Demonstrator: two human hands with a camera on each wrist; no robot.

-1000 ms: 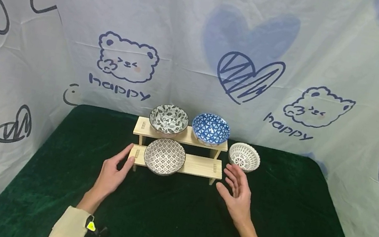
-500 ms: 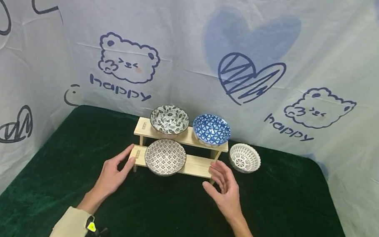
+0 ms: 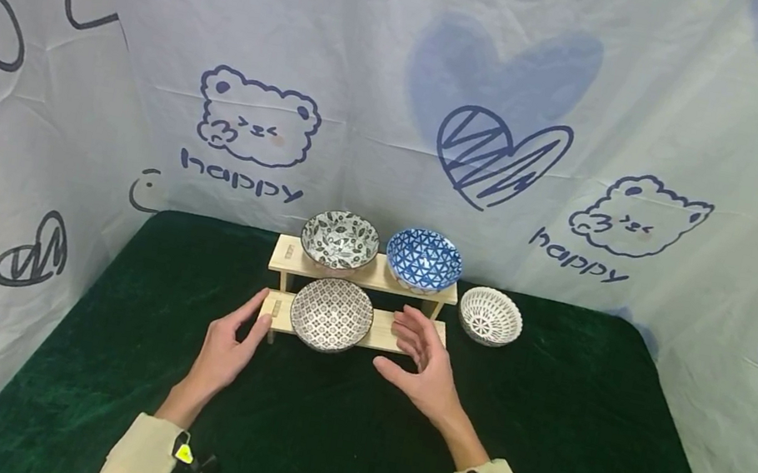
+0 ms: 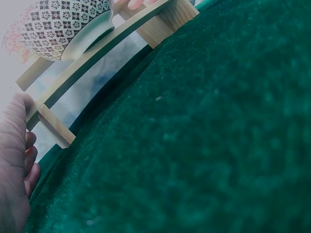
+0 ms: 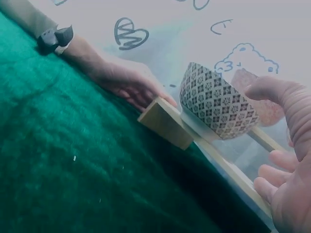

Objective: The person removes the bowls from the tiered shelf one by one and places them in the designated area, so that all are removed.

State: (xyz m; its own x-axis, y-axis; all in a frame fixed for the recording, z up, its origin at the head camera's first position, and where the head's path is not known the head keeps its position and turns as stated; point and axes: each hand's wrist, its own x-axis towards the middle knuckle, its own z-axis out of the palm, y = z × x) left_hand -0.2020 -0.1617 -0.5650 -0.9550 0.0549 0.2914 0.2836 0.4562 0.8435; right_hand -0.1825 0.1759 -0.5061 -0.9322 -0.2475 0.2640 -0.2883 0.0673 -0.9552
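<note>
On green velvet cloth [image 3: 312, 445]: round brown-and-white ceramic bowl [image 3: 330, 314] on near oblong pale-wood shelf [image 3: 380, 331], with left hand [image 3: 224, 349] gripping left end, right hand [image 3: 427, 373] spread just right of bowl, possible tipping from leftward nudge.

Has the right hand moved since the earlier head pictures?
Yes, the right hand has moved left across the lower wooden shelf, from just beyond its right end toward the diamond-patterned bowl.
</note>
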